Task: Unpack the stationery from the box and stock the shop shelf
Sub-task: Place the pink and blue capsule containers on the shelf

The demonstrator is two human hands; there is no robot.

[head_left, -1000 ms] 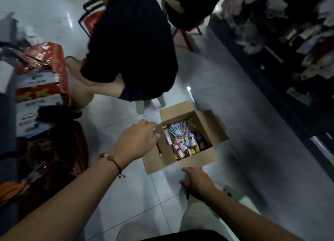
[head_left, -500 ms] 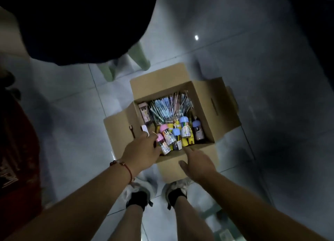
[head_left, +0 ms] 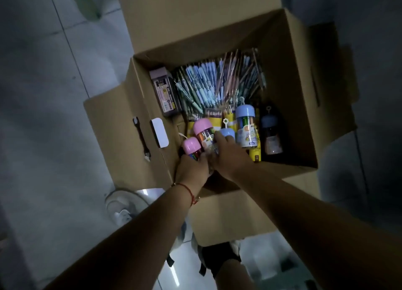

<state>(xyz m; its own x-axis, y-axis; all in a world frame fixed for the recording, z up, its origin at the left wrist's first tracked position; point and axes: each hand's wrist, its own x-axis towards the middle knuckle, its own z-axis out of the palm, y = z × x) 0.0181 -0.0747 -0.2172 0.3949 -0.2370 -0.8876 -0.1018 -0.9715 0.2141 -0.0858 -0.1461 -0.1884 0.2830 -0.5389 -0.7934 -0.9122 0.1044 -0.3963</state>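
Hands now down inside the box [head_left: 293,76]: left hand [head_left: 191,170] grips a pink-capped jar [head_left: 191,147], right hand [head_left: 228,157] closes on its neighbour [head_left: 203,130]. Unpacking's started.

Dim room with a glossy grey tiled floor [head_left: 54,89]; a pale green stool leg [head_left: 87,4] stands top left.

left hand [head_left: 191,170] fingers hidden, jar labels blurred
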